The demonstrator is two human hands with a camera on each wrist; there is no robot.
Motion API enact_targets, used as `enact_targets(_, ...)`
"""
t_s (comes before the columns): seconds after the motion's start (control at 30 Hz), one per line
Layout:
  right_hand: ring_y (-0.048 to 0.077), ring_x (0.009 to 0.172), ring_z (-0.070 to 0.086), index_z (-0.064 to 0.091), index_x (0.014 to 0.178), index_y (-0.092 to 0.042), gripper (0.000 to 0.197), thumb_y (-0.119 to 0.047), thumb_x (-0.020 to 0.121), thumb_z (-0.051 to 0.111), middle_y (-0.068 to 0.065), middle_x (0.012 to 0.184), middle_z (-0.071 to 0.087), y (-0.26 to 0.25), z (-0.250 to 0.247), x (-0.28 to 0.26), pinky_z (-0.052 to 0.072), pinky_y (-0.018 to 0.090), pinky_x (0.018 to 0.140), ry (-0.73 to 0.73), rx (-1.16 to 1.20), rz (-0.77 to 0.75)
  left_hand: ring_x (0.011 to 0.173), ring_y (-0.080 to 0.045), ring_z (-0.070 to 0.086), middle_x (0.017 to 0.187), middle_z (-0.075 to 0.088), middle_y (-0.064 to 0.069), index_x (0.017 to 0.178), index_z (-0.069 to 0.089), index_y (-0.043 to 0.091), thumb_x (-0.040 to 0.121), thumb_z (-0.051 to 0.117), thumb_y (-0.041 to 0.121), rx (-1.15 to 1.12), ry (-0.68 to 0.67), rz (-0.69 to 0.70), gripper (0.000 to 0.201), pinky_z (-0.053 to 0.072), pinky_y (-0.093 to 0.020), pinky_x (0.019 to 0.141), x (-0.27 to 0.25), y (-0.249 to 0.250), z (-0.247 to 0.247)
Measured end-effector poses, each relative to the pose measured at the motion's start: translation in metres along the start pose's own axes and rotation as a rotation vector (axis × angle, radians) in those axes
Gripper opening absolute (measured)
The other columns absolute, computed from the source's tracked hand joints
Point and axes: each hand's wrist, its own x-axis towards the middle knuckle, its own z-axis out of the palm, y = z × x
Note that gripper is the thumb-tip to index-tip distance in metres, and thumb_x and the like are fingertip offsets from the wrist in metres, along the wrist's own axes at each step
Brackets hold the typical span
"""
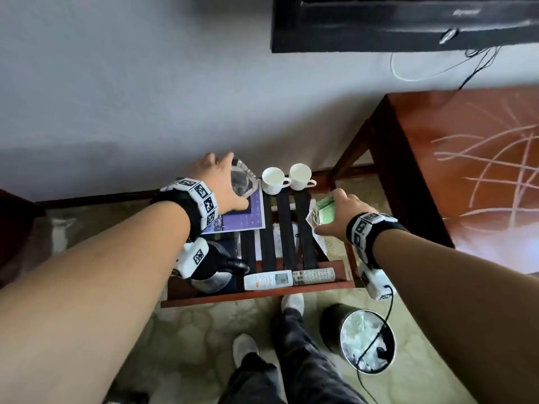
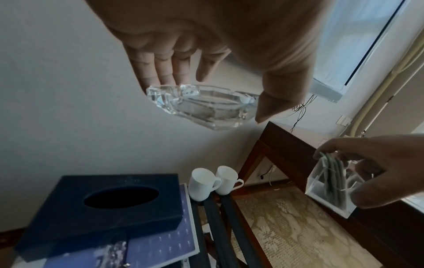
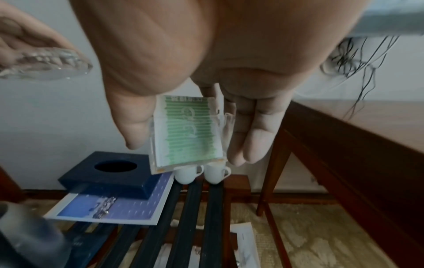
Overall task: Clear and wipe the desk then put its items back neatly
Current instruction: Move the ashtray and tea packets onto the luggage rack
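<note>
Glass ashtray (image 2: 204, 107), clear box (image 2: 330, 188) of green sachets (image 3: 190, 130): both held above rack (image 1: 287, 228).
Left hand (image 1: 218, 182) grips ashtray; right hand (image 1: 335, 217) grips box; two cups (image 1: 287, 177) at rack's far edge.

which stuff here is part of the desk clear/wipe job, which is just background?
Job items:
- glass ashtray, gripped by left hand
- clear box of green packets, gripped by right hand
- two white cups
- dark tissue box
- two remotes
- desk

Background:
- waste bin
- TV
- cables
</note>
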Motion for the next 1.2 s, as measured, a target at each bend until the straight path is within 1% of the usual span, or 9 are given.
enact_targets(0.13, 0.033, 0.110, 0.062, 0.032, 0.143, -0.023, 0.094, -0.069, 0.071, 0.072, 0.010, 0.131, 0.052, 0.000, 0.044, 0.054, 0.053, 0.044, 0.082, -0.044, 0.031, 0.012, 0.135, -0.040, 0.041, 0.151, 0.030, -0.018, 0.159, 0.013, 0.024, 0.067, 0.080, 0.056, -0.040, -0.047, 0.026, 0.118, 0.046, -0.044, 0.102, 0.042, 0.019, 0.048)
enact_targets(0.33, 0.037, 0.115, 0.060, 0.028, 0.143, -0.019, 0.099, -0.069, 0.071, 0.074, 0.013, 0.135, 0.049, 0.002, 0.114, 0.137, 0.054, 0.048, 0.090, -0.133, 0.065, 0.017, 0.132, -0.038, 0.040, 0.145, 0.036, -0.016, 0.156, 0.017, 0.022, 0.062, 0.078, 0.059, -0.019, -0.112, 0.006, 0.118, 0.044, -0.047, 0.103, 0.104, 0.036, 0.125)
enact_targets(0.5, 0.039, 0.114, 0.059, 0.025, 0.142, -0.018, 0.101, -0.069, 0.071, 0.075, 0.014, 0.135, 0.047, -0.010, 0.152, 0.195, 0.053, 0.048, 0.084, -0.127, 0.040, 0.016, 0.130, -0.037, 0.040, 0.144, 0.035, -0.015, 0.156, 0.018, 0.021, 0.062, 0.078, 0.061, -0.004, -0.168, -0.036, 0.118, 0.042, -0.047, 0.105, 0.132, 0.032, 0.171)
enact_targets(0.63, 0.038, 0.114, 0.059, 0.027, 0.136, -0.017, 0.097, -0.069, 0.070, 0.075, 0.012, 0.132, 0.047, -0.023, 0.167, 0.227, 0.046, 0.046, 0.073, -0.108, 0.029, 0.008, 0.131, -0.036, 0.038, 0.144, 0.034, -0.013, 0.155, 0.019, 0.022, 0.062, 0.078, 0.060, -0.004, -0.224, -0.045, 0.116, 0.043, -0.047, 0.103, 0.142, 0.030, 0.195)
enact_targets(0.77, 0.036, 0.111, 0.060, 0.030, 0.131, -0.017, 0.096, -0.071, 0.067, 0.076, 0.012, 0.128, 0.047, -0.027, 0.179, 0.241, 0.052, 0.049, 0.080, -0.106, 0.041, 0.014, 0.127, -0.035, 0.039, 0.139, 0.037, -0.011, 0.151, 0.023, 0.023, 0.060, 0.078, 0.058, 0.010, -0.238, -0.037, 0.112, 0.043, -0.047, 0.100, 0.144, 0.031, 0.208)
enact_targets(0.93, 0.037, 0.109, 0.060, 0.027, 0.136, -0.017, 0.104, -0.078, 0.066, 0.073, 0.011, 0.128, 0.046, -0.026, 0.190, 0.240, 0.052, 0.049, 0.076, -0.129, 0.009, 0.030, 0.126, -0.032, 0.039, 0.137, 0.038, -0.009, 0.149, 0.027, 0.022, 0.062, 0.078, 0.055, 0.027, -0.224, 0.005, 0.106, 0.043, -0.043, 0.097, 0.147, 0.036, 0.209)
enact_targets(1.0, 0.038, 0.113, 0.059, 0.023, 0.143, -0.017, 0.110, -0.079, 0.066, 0.072, 0.012, 0.133, 0.044, -0.023, 0.189, 0.238, 0.050, 0.048, 0.076, -0.140, 0.011, 0.031, 0.126, -0.032, 0.039, 0.136, 0.038, -0.008, 0.148, 0.028, 0.023, 0.063, 0.077, 0.054, 0.043, -0.217, 0.022, 0.103, 0.042, -0.042, 0.095, 0.147, 0.039, 0.204)
enact_targets(1.1, 0.040, 0.121, 0.056, 0.006, 0.157, -0.024, 0.124, -0.079, 0.067, 0.072, 0.014, 0.147, 0.035, -0.017, 0.180, 0.233, 0.053, 0.051, 0.087, -0.169, 0.038, 0.035, 0.126, -0.032, 0.039, 0.136, 0.037, -0.008, 0.146, 0.029, 0.023, 0.063, 0.078, 0.054, 0.061, -0.224, 0.028, 0.101, 0.043, -0.043, 0.096, 0.143, 0.044, 0.194)
enact_targets(1.2, 0.042, 0.120, 0.056, 0.001, 0.159, -0.029, 0.124, -0.076, 0.069, 0.073, 0.016, 0.149, 0.032, -0.007, 0.163, 0.222, 0.054, 0.053, 0.091, -0.188, 0.107, 0.047, 0.127, -0.032, 0.039, 0.137, 0.036, -0.008, 0.148, 0.026, 0.023, 0.063, 0.077, 0.054, 0.075, -0.247, 0.048, 0.104, 0.044, -0.043, 0.096, 0.136, 0.051, 0.183)
